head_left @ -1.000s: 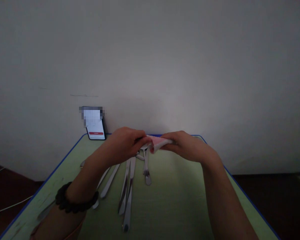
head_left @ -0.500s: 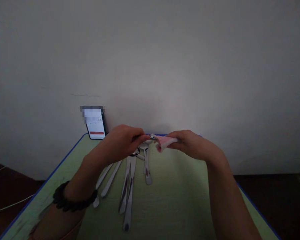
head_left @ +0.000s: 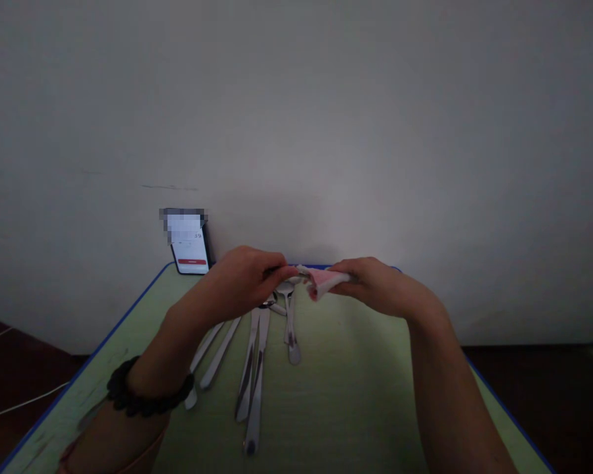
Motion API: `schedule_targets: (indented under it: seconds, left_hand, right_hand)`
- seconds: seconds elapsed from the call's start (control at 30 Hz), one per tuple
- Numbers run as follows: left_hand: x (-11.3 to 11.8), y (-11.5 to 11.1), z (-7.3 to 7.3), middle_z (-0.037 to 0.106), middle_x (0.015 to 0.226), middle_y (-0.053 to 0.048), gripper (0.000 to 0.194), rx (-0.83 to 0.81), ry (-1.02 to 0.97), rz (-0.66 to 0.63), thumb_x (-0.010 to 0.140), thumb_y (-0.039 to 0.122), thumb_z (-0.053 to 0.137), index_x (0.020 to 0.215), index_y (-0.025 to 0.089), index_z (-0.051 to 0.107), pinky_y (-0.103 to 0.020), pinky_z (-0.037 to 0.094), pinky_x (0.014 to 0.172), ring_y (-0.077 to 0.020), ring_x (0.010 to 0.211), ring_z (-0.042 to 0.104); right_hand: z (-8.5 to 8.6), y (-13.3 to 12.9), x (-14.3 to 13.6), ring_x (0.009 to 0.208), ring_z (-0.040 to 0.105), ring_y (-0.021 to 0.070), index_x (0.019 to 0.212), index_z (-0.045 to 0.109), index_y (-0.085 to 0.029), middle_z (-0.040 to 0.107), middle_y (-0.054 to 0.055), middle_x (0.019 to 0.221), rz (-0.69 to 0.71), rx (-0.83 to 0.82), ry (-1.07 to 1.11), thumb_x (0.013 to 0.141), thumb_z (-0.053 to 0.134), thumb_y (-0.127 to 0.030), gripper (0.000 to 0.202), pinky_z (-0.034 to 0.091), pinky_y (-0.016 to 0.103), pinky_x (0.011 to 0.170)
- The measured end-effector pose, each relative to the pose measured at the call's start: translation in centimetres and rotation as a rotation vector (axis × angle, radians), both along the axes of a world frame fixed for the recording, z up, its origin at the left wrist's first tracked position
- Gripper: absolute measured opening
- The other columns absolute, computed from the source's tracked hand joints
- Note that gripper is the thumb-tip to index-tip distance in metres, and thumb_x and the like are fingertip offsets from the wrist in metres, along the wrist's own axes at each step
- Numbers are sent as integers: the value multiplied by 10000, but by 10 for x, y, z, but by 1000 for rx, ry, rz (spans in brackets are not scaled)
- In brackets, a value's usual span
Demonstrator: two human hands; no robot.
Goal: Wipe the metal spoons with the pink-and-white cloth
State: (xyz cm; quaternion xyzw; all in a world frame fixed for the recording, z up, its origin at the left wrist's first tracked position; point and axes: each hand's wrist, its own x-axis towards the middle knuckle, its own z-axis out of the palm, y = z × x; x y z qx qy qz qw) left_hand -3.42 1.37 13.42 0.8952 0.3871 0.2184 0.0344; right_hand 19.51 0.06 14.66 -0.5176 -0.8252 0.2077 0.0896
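My left hand [head_left: 244,276] is closed, pinching one end of a shiny metal piece of cutlery [head_left: 302,270] whose kind I cannot make out. Around its other end lies a folded pink and white cloth [head_left: 321,280], gripped between the thumb and fingers of my right hand [head_left: 373,284]. Both hands are raised above the far part of the table. Below them on the tabletop lie a spoon [head_left: 290,322], two knives [head_left: 257,388] with their handles toward me, and more cutlery handles [head_left: 221,355], partly hidden by my left forearm.
A phone [head_left: 192,247] with a lit screen leans against the pale wall [head_left: 326,131] at the table's back left corner. The green table [head_left: 336,401] has a blue edge. White cables [head_left: 24,401] run past its left side.
Both hands stay almost in place, holding the cutlery and cloth. Less of the metal gleams between my left fingertips and the cloth. The number on the phone screen has changed.
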Motion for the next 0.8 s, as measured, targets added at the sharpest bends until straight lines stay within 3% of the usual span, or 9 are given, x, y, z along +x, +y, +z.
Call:
schedule_targets:
  seconds: [0.8]
  left_hand:
    - [1,-1,1,472,463,30,406,-34,-23,-14,894,387,418,639,134,607,-196,218,458,-71,432,386]
  right_hand:
    - [-2,1,-3,651,572,140,904,679,-196,685,20,771,10,12,-24,815,514,-350,242,369,220,568]
